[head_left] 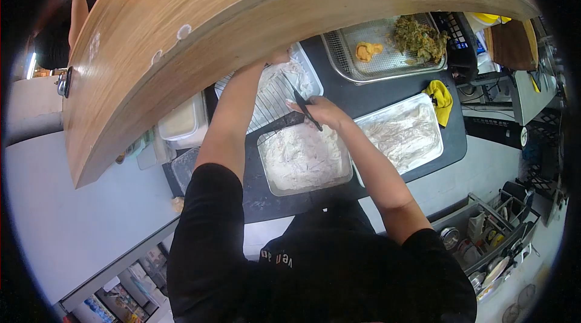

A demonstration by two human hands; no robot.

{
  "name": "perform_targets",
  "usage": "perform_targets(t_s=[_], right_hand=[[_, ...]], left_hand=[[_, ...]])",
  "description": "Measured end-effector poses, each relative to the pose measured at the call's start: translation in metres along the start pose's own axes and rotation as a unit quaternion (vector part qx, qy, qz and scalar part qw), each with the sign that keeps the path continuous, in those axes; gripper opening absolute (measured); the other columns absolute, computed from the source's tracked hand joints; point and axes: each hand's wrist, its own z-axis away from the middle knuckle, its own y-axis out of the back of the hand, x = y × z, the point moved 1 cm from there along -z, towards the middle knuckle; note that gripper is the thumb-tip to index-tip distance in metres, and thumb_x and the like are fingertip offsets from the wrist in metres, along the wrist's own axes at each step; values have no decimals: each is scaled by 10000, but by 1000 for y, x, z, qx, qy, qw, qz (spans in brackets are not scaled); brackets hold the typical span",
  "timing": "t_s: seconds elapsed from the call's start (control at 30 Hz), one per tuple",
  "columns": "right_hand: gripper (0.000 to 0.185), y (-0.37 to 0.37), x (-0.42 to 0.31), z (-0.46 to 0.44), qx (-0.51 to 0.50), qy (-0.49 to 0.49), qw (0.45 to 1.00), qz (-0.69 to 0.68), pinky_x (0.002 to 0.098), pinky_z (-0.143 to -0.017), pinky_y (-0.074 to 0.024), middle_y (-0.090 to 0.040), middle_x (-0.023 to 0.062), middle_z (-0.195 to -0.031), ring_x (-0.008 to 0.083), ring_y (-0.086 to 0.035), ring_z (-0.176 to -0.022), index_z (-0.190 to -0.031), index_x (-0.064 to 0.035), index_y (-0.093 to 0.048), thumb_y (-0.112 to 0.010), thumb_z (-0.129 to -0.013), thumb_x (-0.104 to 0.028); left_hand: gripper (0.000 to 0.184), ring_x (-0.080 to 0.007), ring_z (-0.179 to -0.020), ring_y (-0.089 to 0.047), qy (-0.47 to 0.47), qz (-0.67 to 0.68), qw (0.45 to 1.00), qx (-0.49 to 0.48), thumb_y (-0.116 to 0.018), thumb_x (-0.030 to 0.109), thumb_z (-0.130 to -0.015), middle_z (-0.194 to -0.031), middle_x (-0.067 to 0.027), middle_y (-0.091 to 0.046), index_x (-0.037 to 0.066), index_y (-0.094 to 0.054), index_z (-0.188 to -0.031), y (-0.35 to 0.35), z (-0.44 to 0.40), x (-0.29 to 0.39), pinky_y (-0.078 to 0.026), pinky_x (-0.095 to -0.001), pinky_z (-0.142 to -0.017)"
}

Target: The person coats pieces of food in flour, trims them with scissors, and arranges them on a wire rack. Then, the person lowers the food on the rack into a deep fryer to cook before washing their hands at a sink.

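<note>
My right hand [325, 112] is closed round a slim black utensil [307, 110] that slants over the lower right side of a wire rack [261, 108]. I cannot make out what kind of utensil it is. The rack lies in a white tray [311, 75], with white floury stuff [289, 76] at its far end. My left hand [279, 57] reaches to that far end, its fingers largely hidden by the wooden shelf. Nearer to me sits a rectangular pan of white flour [304, 159]. Beside it on the right is a white tray of powder-coated food [402, 132].
A curved wooden shelf [242, 26] overhangs the dark worktop [251, 199]. Behind, a mesh-lined metal tray [357, 73] holds an orange fried piece [368, 51] and a greenish fried heap [419, 39]. A yellow cloth [440, 102] lies right; a white container [181, 120] stands left.
</note>
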Motion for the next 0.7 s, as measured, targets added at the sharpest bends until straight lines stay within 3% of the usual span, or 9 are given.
perform_targets(t_s=[0.03,0.1,0.17,0.23,0.47,0.7], right_hand=[[679,1,-3,-1,1,-3,1000,14,276,-459,-397,-537,66,-560,154,-534,-505,-665,-24,-592,-628,-654,-702],[694,2,-4,-9,-5,-11,1000,26,280,-453,-399,-534,68,-550,163,-534,-490,-663,-18,-591,-633,-639,-710],[709,3,-3,-13,-11,-20,999,37,284,-447,-402,-531,70,-541,173,-534,-475,-660,-12,-589,-638,-624,-718],[786,6,-8,-11,8,-17,998,60,337,-562,-493,-571,120,-544,235,-613,-555,-556,-5,-587,-623,-540,-790],[792,9,-24,0,18,-28,994,103,340,-597,-495,-584,134,-556,249,-620,-583,-552,-9,-590,-626,-522,-800],[760,9,-26,-4,21,-2,993,114,342,-554,-476,-565,128,-525,236,-609,-562,-514,-45,-564,-630,-518,-802]], left_hand=[[404,-345,-948,-596,1,1,1000,0,-582,240,-732,-1031,-225,-614,-47,-589,-1017,12,5,13,-452,-397,-781],[442,-323,-912,-613,127,57,979,-146,-592,220,-708,-1028,-213,-625,-56,-588,-1052,42,16,44,-462,-402,-754],[450,-305,-863,-620,120,53,980,-147,-609,220,-694,-987,-203,-634,-54,-588,-1051,45,19,48,-467,-400,-721],[460,-287,-815,-626,113,48,982,-147,-626,220,-681,-947,-193,-644,-51,-588,-1050,31,21,41,-471,-397,-688],[470,-284,-811,-626,107,72,981,-143,-632,220,-677,-946,-192,-644,-51,-586,-1058,28,24,36,-472,-393,-685],[480,-280,-808,-625,109,83,979,-150,-639,221,-673,-946,-191,-644,-50,-583,-1065,28,24,36,-473,-389,-683]])
